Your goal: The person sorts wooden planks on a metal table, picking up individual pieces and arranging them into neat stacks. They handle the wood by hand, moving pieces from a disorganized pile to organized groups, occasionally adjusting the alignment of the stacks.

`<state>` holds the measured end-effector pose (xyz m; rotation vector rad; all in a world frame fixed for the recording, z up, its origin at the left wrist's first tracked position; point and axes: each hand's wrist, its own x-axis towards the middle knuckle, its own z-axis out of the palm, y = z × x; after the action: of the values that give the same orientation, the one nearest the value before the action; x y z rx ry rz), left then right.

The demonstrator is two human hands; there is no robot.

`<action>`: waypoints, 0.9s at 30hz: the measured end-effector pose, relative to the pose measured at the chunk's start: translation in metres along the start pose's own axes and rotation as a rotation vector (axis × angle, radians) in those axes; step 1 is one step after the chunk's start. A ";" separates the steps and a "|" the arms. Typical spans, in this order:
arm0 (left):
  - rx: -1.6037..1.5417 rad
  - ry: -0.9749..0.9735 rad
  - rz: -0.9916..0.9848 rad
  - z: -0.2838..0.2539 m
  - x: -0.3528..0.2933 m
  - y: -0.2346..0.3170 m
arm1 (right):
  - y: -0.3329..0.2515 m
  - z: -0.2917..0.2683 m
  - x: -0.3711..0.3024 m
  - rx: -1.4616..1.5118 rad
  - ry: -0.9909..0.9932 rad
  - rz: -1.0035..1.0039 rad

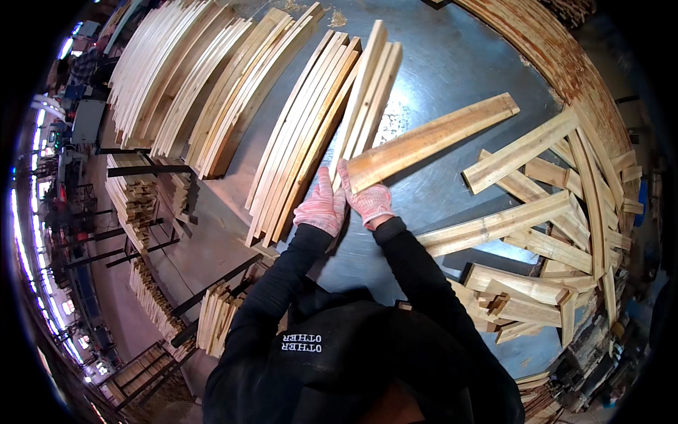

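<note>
My right hand, in a pink-and-white knitted glove, grips the near end of a wooden board. That board slants away to the far right, its broad face up. Close beside it, my left hand, gloved alike, is at the near part of a pale wooden slat. Its fingers point forward along the slat, with the thumb side toward my right hand. The slat's near end is partly hidden by my hands. More slats stand on edge against it. Left of my left hand stands a row of curved slats.
Several stacks of slats line the left of the metal table. Loose boards lie crisscrossed on the right. A long curved wooden edge bounds the far right. Racks with wood stand lower left.
</note>
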<state>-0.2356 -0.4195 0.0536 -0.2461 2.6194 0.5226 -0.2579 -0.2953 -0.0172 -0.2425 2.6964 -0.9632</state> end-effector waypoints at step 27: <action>0.467 0.657 -0.054 -0.150 0.091 -0.177 | -0.120 -0.046 -0.035 1.354 0.321 0.010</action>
<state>-0.3299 -0.6489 0.0780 -0.3816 3.2487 -0.2512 -0.2302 -0.3515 0.1004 0.2254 1.6353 -2.6291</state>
